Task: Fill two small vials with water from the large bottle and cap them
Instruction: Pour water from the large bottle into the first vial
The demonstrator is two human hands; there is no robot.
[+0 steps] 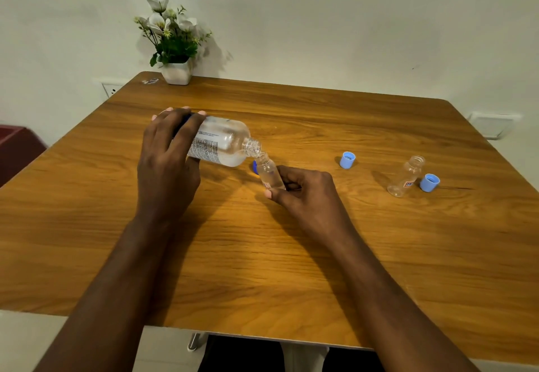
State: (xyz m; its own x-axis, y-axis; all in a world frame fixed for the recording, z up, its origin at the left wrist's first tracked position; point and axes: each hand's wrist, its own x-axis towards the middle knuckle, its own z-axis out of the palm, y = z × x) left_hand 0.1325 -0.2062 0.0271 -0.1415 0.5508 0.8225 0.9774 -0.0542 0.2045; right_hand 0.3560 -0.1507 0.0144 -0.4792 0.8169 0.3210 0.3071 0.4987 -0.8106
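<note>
on large bottle [230,138]: printed label [205,146], text illegible

On the table [262,255], centre-left: large bottle [224,144], mouth at the held vial [269,174] to its right. Further right: loose cap [347,160], then second vial [405,177] with another cap [429,182] just beside it. At the far-left corner: potted plant [175,50].

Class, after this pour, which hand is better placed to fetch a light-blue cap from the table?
Probably the right hand: the nearer cap and the farther cap both lie on its side, though it holds the vial. The left hand grips the large bottle, farther away.
</note>
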